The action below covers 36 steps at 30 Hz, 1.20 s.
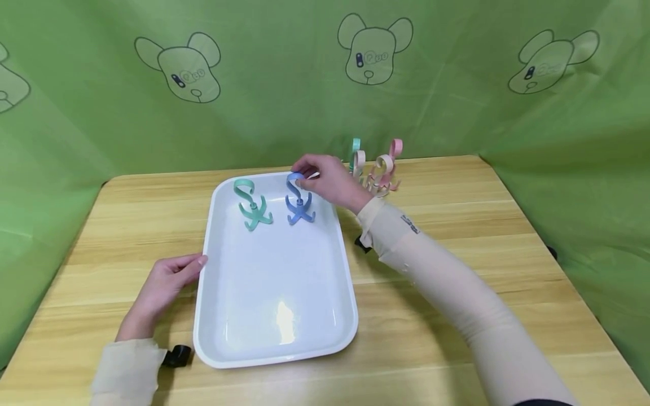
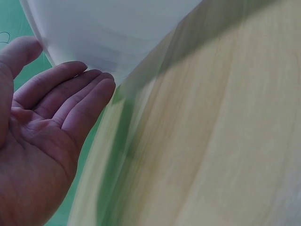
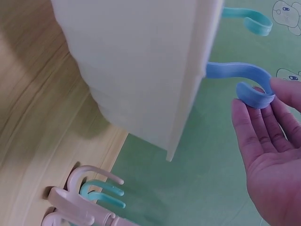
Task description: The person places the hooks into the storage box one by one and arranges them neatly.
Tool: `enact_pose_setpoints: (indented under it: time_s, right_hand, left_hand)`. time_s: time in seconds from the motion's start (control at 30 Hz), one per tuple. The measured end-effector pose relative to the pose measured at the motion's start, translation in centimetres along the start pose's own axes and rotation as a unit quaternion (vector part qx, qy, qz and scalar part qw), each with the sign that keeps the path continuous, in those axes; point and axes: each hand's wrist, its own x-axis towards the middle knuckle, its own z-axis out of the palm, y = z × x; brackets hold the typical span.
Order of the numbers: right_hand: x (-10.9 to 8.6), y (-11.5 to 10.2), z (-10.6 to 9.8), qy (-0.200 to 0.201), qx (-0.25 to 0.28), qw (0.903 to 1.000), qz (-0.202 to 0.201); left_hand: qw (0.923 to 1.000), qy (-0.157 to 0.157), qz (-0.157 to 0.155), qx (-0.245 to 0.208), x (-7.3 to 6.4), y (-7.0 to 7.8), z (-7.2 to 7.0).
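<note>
In the head view, my right hand [image 1: 330, 177] pinches the curled top of a blue rotating hanger hook [image 1: 299, 208] with several prongs. This hook stands in the far right part of a white tray [image 1: 274, 270]. The right wrist view shows my thumb and fingers around the blue curl [image 3: 240, 70]. A matching green hook [image 1: 255, 214] is to its left in the tray, untouched. At the tray's left side, my left hand [image 1: 165, 282] holds the edge: the thumb lies at the rim, with fairly straight fingers [image 2: 89, 101] against the outer wall.
Beyond the tray's far right corner stands a group of similar hooks: pink [image 1: 395, 149], cream [image 1: 384, 163] and green [image 1: 355, 145]. My right forearm passes in front of the wooden table's [image 1: 457, 225] right half. A green cloth [image 1: 284, 113] hangs behind.
</note>
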Motion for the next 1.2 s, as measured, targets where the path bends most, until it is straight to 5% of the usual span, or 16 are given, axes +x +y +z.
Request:
enact_pose_setpoints:
  time_s: [0.67, 1.2]
  right_hand:
    - [-1.5, 1.9, -1.6, 0.031, 0.0, 0.9995, -0.011]
    - [-4.0, 2.1, -4.4, 0.105, 0.019, 0.9942, -0.015]
  left_hand:
    - [0.9999, 0.003, 0.004, -0.014, 0.0, -0.1, 0.2]
    - [1.0, 0.0, 0.005, -0.008, 0.0, 0.0, 0.2]
